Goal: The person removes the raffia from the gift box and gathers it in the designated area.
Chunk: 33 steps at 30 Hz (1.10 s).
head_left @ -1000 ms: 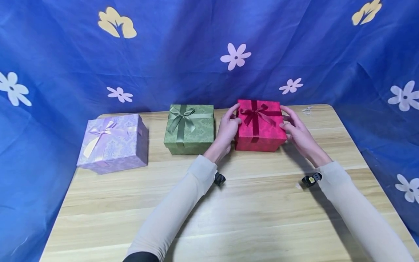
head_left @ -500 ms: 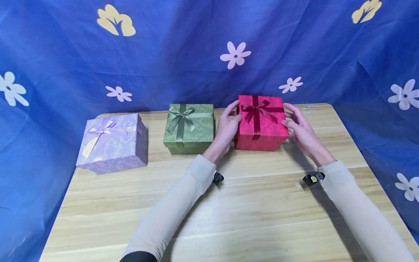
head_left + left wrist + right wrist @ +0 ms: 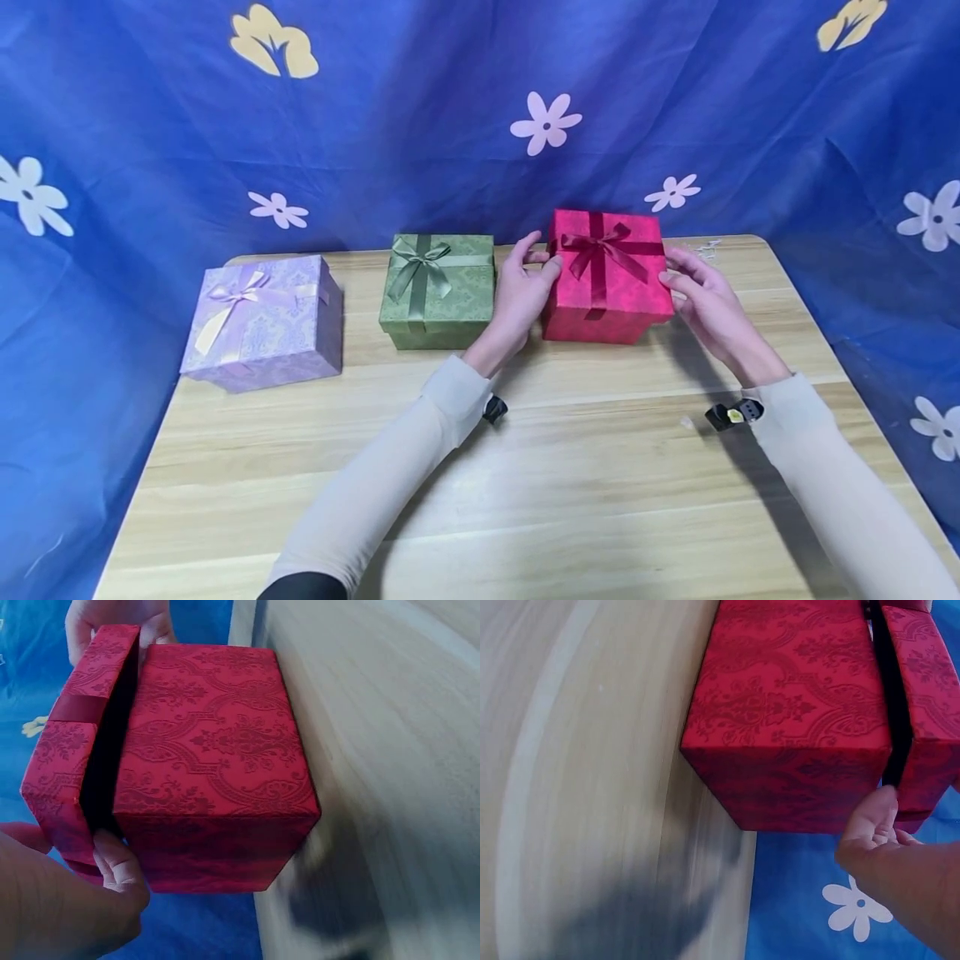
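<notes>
At the back of the table, a red gift box [image 3: 217,735] with a damask pattern sits with its lid [image 3: 626,287] raised a little above it. The lid carries a dark red ribbon and bow [image 3: 606,247]. Both wrist views show a dark gap between lid and box. My left hand [image 3: 521,296] holds the lid's left side, thumb at the lower rim. On the opposite side, my right hand [image 3: 708,312] holds the lid, its thumb [image 3: 881,806] at the rim. What the box contains is hidden.
Left of the red box stands a green gift box [image 3: 438,292] with a bow, close to my left forearm. A lilac gift box [image 3: 262,325] is farther left. Small white scraps [image 3: 707,248] lie at the back right. A blue flowered cloth [image 3: 420,125] hangs behind the table.
The red lid has risen off its box and shifted slightly right, both hands moving with it. The green and lilac boxes have stayed in place.
</notes>
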Each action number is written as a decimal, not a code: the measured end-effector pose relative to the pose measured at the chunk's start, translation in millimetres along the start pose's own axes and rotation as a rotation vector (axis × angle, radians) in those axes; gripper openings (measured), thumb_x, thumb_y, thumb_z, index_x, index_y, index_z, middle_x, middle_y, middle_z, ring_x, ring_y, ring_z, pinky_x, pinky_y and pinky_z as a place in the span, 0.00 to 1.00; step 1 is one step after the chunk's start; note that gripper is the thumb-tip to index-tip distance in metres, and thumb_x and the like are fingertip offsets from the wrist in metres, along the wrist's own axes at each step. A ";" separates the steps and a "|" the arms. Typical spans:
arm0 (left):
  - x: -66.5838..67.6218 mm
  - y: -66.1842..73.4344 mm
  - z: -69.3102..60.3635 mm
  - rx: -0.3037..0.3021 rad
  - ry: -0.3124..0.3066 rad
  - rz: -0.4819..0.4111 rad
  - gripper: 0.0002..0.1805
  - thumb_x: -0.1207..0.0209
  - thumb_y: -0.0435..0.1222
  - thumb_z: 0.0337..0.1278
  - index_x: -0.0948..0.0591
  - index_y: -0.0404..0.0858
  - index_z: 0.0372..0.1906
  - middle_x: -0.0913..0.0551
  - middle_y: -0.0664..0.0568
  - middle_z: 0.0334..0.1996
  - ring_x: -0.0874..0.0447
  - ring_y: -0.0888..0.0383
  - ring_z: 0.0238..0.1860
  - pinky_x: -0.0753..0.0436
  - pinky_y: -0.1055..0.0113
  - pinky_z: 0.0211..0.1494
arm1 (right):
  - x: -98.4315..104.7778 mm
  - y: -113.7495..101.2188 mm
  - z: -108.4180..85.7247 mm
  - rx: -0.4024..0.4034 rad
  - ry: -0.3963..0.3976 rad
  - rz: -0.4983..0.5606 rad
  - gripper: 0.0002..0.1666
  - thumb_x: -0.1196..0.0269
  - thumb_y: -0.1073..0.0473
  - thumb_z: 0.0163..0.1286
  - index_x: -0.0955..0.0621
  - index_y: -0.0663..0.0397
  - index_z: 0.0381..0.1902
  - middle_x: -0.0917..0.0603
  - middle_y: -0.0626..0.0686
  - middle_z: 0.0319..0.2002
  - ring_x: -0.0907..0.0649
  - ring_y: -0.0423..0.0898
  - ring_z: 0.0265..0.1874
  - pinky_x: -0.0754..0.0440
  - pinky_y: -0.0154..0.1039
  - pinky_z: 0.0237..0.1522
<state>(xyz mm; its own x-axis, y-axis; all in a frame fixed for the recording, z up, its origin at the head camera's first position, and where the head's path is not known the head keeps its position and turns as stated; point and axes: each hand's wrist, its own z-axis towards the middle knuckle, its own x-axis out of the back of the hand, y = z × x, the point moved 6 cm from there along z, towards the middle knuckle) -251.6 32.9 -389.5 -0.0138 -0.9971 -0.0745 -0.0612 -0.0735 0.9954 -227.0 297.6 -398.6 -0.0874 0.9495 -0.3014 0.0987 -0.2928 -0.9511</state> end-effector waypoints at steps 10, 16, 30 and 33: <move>4.8 5.6 -16.9 0.081 -0.055 0.026 0.19 0.30 0.40 0.74 0.12 0.26 0.55 0.12 0.48 0.41 0.18 0.60 0.39 0.18 0.67 0.43 | 7.6 0.5 -18.1 -0.073 0.035 0.091 0.10 0.38 0.69 0.82 0.16 0.61 0.56 0.09 0.52 0.44 0.11 0.39 0.36 0.13 0.30 0.45; 8.2 7.6 -27.8 0.094 -0.081 0.039 0.15 0.28 0.39 0.72 0.10 0.29 0.47 0.15 0.51 0.35 0.21 0.59 0.35 0.21 0.68 0.38 | 7.6 0.3 -30.8 -0.090 0.042 0.119 0.08 0.38 0.70 0.82 0.13 0.62 0.52 0.08 0.54 0.43 0.10 0.41 0.37 0.13 0.32 0.48; 9.4 14.1 -48.0 0.106 -0.173 -0.018 0.17 0.30 0.32 0.73 0.13 0.28 0.60 0.17 0.53 0.27 0.25 0.64 0.26 0.32 0.74 0.24 | 7.0 -5.6 -57.4 -0.073 -0.010 0.047 0.13 0.39 0.72 0.82 0.14 0.60 0.59 0.10 0.53 0.34 0.14 0.41 0.26 0.13 0.32 0.32; 9.4 15.0 -52.4 0.128 -0.219 -0.063 0.19 0.32 0.32 0.74 0.16 0.28 0.63 0.15 0.50 0.23 0.24 0.64 0.20 0.33 0.74 0.20 | 6.5 -8.0 -61.2 -0.055 -0.023 -0.013 0.14 0.39 0.72 0.82 0.15 0.59 0.60 0.11 0.53 0.31 0.14 0.42 0.25 0.14 0.32 0.30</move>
<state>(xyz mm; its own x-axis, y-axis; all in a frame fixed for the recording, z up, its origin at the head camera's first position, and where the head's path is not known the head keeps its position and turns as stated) -200.3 21.5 -372.2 -0.2210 -0.9619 -0.1610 -0.1946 -0.1182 0.9737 -167.6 313.1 -388.8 -0.1114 0.9502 -0.2912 0.1518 -0.2733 -0.9499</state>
